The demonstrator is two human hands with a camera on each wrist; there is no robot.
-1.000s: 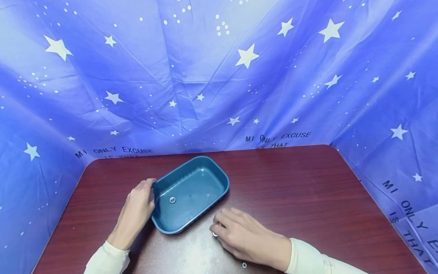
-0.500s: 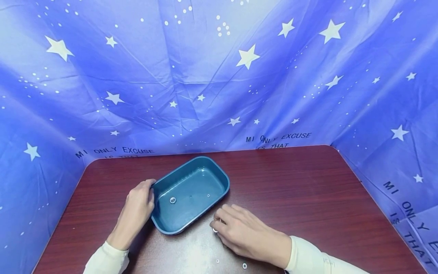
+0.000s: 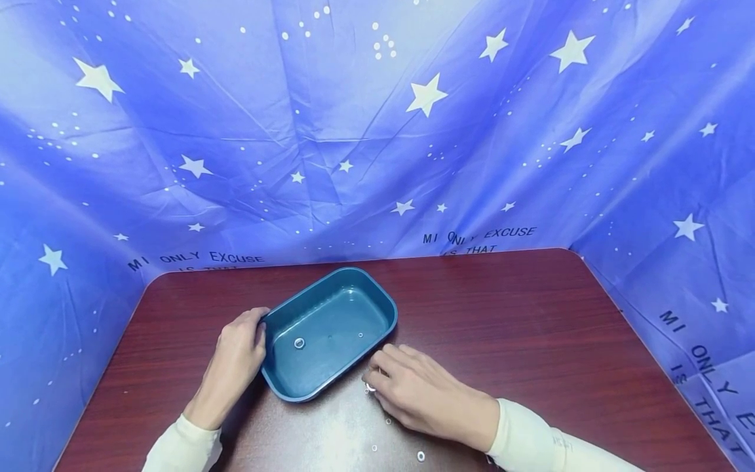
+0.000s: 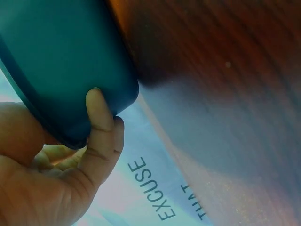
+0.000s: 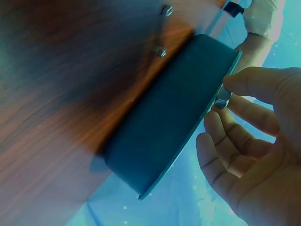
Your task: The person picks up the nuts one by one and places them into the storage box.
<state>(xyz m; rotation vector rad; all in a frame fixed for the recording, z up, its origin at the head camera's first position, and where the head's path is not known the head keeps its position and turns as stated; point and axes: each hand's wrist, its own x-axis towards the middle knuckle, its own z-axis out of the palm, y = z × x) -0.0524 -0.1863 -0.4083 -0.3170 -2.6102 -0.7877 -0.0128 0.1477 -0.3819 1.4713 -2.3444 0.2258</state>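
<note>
A blue-green plastic tub sits at an angle on the table. My left hand grips its left end, thumb and fingers on either side of the wall in the left wrist view. Beside the tub's near right side is my right hand; its thumb and a finger pinch a shiny metal nut, which in the right wrist view appears alongside the rim. On the tub's floor lie a larger nut and a tiny ring-shaped piece.
Close to the near table edge lie a nut and two small ring-shaped pieces, one left of it and another by my right hand. A blue star-printed cloth hangs behind and around the dark red table.
My right hand has moved slightly away from me, nearer the tub, with the nut pinched. A small ring on the table has come out from under it. The left hand stays in place.
</note>
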